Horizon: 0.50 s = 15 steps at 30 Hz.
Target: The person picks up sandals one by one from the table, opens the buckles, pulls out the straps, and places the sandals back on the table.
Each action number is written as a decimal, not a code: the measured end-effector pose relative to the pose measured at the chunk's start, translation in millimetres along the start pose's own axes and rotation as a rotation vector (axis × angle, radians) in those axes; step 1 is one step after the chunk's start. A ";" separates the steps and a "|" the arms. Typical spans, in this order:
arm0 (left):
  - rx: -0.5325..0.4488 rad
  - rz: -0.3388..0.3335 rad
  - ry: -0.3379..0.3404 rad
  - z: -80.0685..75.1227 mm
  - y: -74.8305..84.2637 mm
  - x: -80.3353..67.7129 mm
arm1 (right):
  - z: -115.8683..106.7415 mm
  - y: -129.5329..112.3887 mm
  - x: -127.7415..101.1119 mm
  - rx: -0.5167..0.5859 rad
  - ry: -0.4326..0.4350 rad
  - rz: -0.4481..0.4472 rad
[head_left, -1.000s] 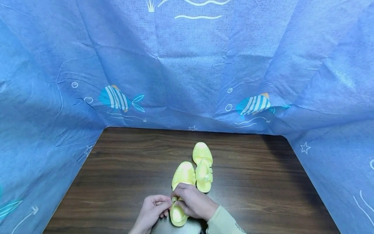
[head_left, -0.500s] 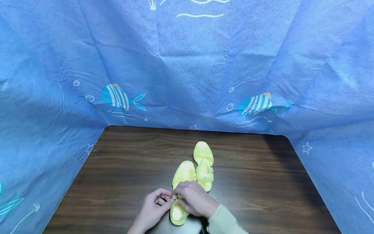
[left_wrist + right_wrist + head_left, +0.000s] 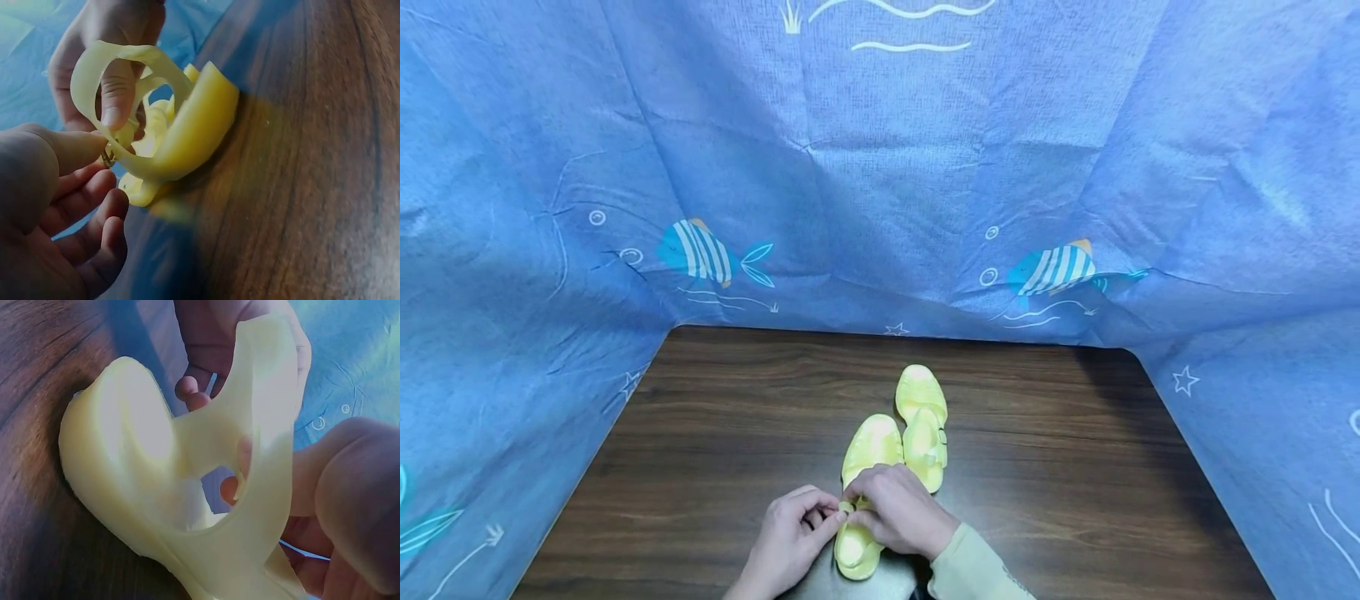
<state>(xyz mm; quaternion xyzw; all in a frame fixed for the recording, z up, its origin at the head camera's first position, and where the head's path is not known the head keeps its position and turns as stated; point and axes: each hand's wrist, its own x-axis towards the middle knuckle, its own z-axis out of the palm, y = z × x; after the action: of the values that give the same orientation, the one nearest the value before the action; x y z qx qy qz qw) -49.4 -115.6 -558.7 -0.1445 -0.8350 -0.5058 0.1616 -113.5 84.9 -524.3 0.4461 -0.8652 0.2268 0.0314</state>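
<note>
In the head view, a yellow jelly sandal (image 3: 872, 442) lies toe-away on the table, with both hands at its ankle strap. My left hand (image 3: 793, 533) pinches at the small metal buckle (image 3: 109, 155) on the strap's outer left side. My right hand (image 3: 898, 508) reaches over the sandal and grips the strap beside that buckle, its thumb inside the strap loop (image 3: 87, 81) in the left wrist view. The fingers partly cover the buckle. A matching yellow sandal (image 3: 919, 392) sits just to the right and farther back, a buckle on its right side.
The dark wood-grain table (image 3: 737, 400) extends to both sides of the sandals. Behind it and at its sides hangs a blue cloth (image 3: 880, 200) printed with fish. A grey shiny patch (image 3: 850, 588) shows under the near sandal's heel.
My left hand has shifted slightly up along the strap, its index finger now more arched. The near sandal's heel has moved slightly left. The right hand stays about in place; the far sandal lies still.
</note>
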 end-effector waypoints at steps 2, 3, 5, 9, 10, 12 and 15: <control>0.023 0.059 0.000 1.1 -0.8 -0.3 | -0.8 -0.8 0.6 -0.007 -0.001 0.006; 0.030 0.076 -0.001 1.7 -1.1 -0.5 | -1.2 -1.1 0.9 -0.011 -0.002 0.009; 0.032 0.100 -0.008 2.8 -1.4 -0.8 | -1.8 -1.7 1.4 -0.022 -0.005 0.012; 0.017 0.132 -0.015 4.1 -2.6 0.2 | -2.3 -3.0 1.8 -0.040 -0.005 0.014; 0.012 0.140 -0.016 4.2 -3.0 0.7 | -2.2 -3.2 1.9 -0.044 -0.004 0.012; 0.003 0.143 -0.016 3.9 -3.8 1.6 | -1.9 -3.6 1.9 -0.044 -0.004 0.012; -0.030 0.105 -0.019 2.1 -4.8 2.2 | -1.2 -3.4 1.4 -0.036 -0.006 0.012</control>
<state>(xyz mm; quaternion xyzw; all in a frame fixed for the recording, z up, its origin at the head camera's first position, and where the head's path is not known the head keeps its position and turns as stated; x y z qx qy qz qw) -53.6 -115.8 -562.5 -0.1952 -0.8200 -0.5079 0.1777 -111.9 82.6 -521.5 0.4410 -0.8719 0.2100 0.0355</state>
